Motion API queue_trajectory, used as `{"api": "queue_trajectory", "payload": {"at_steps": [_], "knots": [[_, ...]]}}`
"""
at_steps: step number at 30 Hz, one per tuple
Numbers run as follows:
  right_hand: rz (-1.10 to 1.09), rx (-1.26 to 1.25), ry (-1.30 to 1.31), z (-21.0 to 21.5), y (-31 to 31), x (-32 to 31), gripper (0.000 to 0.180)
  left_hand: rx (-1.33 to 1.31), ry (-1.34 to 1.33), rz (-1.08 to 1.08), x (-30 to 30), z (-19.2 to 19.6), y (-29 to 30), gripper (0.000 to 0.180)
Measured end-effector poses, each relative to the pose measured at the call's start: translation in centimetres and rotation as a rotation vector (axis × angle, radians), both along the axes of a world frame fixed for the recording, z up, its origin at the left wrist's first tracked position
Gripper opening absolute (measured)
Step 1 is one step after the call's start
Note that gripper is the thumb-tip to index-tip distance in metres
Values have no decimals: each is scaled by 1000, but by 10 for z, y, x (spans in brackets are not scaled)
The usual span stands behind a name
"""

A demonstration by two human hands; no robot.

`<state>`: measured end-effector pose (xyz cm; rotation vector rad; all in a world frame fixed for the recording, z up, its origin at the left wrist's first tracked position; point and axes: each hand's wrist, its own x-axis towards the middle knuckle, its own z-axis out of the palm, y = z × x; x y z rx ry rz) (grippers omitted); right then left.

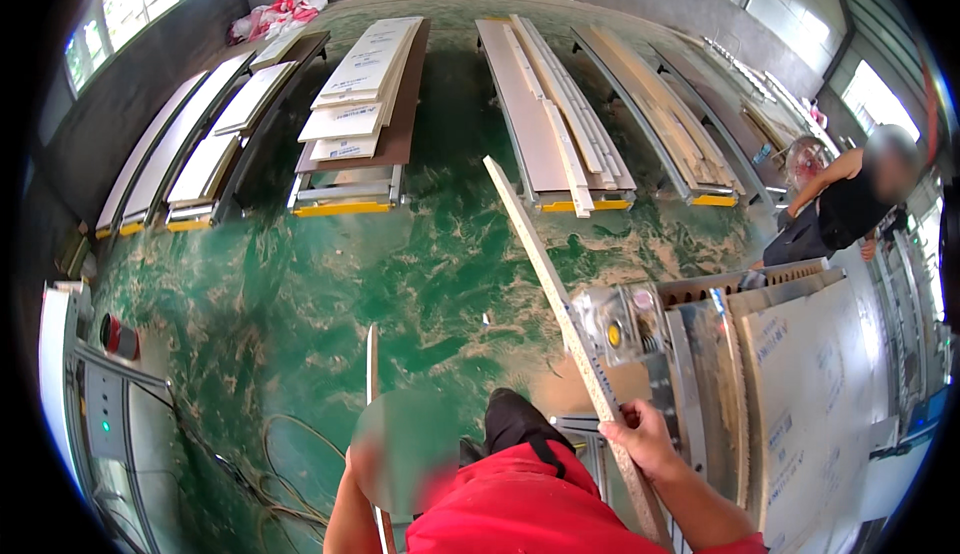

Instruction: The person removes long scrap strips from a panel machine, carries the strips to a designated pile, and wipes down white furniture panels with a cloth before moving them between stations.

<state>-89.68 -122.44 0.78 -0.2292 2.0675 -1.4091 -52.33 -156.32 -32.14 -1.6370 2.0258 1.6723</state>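
Gripping a long, narrow board strip [560, 304] near its lower end, your right hand [642, 438] is closed around its edge, fingers wrapped over the raw chipboard side. That strip runs up and away from you on a slant, its far end reaching out over the green floor [400, 264], and it lies just beside the metal machine [650, 344] at your right, close to a clear guard with a yellow spot on it. Your left hand [368, 454] sits low at the left of your red shirt and is mostly blurred over; it appears to be at a second thin strip [371, 374] that stands nearly upright in front of you, but you cannot tell from this view whether the fingers are closed on it. To the right of the machine lies a stack of large pale panels [810, 394] covered with printed film. Across the floor, well apart from you, several low carts [345, 199] with yellow end bars carry stacks of pale and brown boards, lined up side by side toward the far wall. At your left stands a grey cabinet [100, 404] with a red button, and dark cables [250, 464] trail over the floor near it. Another person [845, 204] in a dark sleeveless top stands at the far right, beside a fan.
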Motion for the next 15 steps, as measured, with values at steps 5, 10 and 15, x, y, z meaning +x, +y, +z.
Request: {"api": "queue_trajectory", "payload": {"at_steps": [5,10,15], "knots": [[-11,6,-51,-14,-99,-105,49,192,-164,144,-142,55,-98,53],[15,-25,0,3,-202,-230,48,205,-277,159,-221,45,-155,50],[-10,-5,-72,6,-299,-340,42,305,-321,204,-255,-15,-212,55]]}}
